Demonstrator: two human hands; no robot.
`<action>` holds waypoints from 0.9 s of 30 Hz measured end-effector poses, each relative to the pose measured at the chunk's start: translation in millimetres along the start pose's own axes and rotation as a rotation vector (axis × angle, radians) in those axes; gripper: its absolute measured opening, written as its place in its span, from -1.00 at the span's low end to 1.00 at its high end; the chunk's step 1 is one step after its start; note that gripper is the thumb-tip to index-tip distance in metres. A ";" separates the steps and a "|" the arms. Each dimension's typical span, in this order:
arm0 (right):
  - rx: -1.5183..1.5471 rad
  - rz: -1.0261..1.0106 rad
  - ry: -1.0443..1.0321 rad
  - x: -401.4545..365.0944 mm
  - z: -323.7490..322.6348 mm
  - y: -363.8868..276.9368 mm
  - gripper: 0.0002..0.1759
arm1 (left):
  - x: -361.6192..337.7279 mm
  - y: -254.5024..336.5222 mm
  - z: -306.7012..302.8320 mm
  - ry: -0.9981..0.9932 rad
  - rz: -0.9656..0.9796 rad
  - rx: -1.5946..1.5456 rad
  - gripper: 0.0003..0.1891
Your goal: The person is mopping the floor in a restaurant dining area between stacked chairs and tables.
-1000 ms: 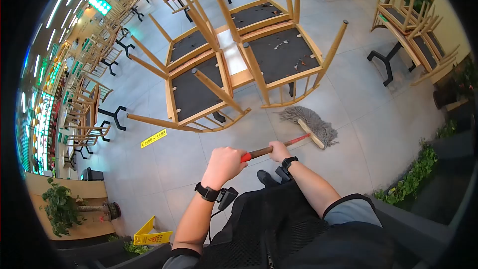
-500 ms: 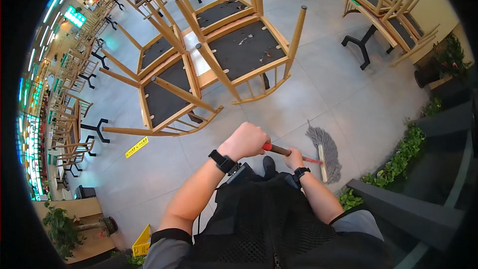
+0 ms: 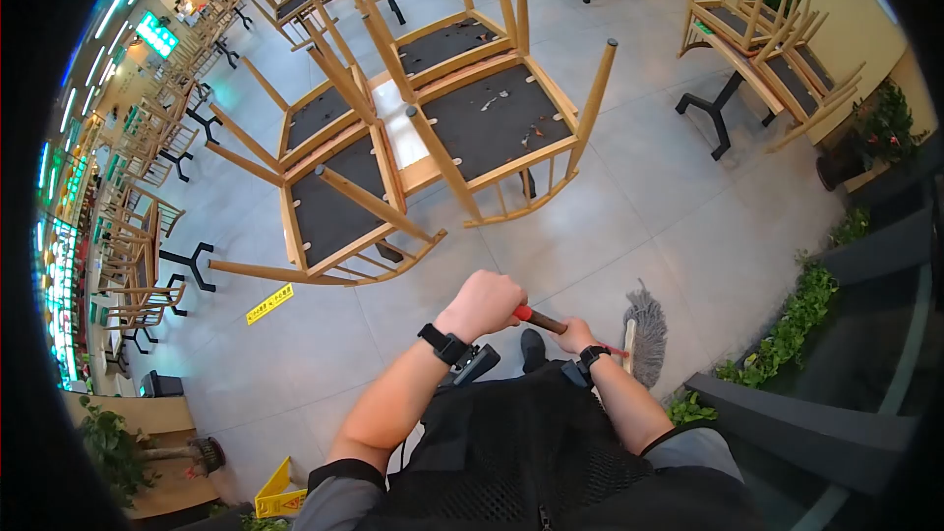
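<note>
My left hand (image 3: 483, 303) grips the top end of a mop handle (image 3: 546, 322), which is wooden with red sections. My right hand (image 3: 576, 336) holds the same handle lower down, close to the head. The grey string mop head (image 3: 645, 331) rests on the grey tiled floor just right of my right hand, near a low planter wall. Both wrists wear black bands. My dark shoe (image 3: 531, 344) shows between the hands.
Wooden chairs (image 3: 492, 128) are stacked upside down on a table straight ahead. More upturned chairs (image 3: 757, 34) stand at the upper right and along the left. A planter with green plants (image 3: 796, 320) borders the right. A yellow floor sticker (image 3: 269, 304) and a yellow wet-floor sign (image 3: 280, 494) lie to the left.
The mop head has been drawn back from the floor under the chairs toward my feet and the planter wall. Both hands stay on the handle.
</note>
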State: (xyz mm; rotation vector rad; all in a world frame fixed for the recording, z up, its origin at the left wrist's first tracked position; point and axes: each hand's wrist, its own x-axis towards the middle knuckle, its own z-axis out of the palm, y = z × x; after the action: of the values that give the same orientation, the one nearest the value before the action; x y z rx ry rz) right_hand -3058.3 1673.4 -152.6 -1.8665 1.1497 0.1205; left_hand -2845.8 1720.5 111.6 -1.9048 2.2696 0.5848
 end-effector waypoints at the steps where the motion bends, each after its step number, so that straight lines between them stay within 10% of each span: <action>1: -0.043 -0.040 -0.024 3.2 6.0 -9.2 -0.65 | -14.1 -4.6 1.2 -0.004 -0.007 0.001 -0.76; 27: -0.489 -0.879 -0.440 11.6 341.2 -310.1 -0.88 | -430.2 -64.4 139.9 0.236 -1.101 -0.512 -0.65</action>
State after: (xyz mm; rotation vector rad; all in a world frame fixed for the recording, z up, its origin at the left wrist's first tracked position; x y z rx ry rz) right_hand -2699.5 1963.2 -156.5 -2.4474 -0.0654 0.3086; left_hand -2718.8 2159.4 113.3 -3.1106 0.8199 0.7862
